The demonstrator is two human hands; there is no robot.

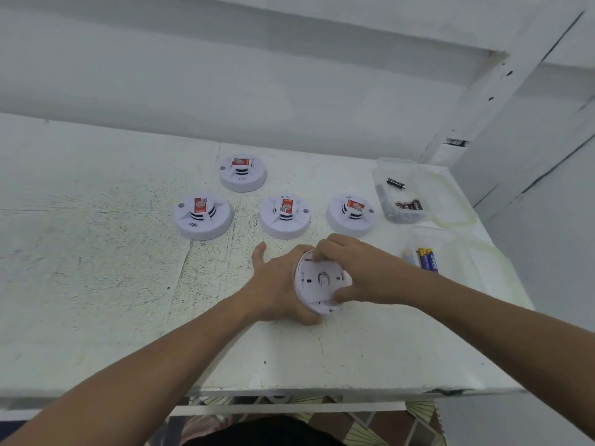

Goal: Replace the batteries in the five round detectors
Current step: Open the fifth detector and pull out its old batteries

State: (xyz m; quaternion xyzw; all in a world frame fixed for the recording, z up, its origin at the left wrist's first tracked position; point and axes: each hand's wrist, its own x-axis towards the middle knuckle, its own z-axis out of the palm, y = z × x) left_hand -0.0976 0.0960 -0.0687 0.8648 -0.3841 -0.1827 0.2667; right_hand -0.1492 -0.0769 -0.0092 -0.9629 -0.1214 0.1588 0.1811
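Head view: the detector is tilted on edge near the middle of the table, underside toward the camera, between both hands. The left hand cups its left rim. The right hand pinches the back plate, fingertips above and thumb below. It looks light, rigid and smooth, probably best gripped by the rim. 4 other detectors sit beyond.

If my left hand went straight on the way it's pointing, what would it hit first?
Probably the rightmost detector, beyond the held detector that your left hand grips. Depth is unclear, so it might slip past its near edge.
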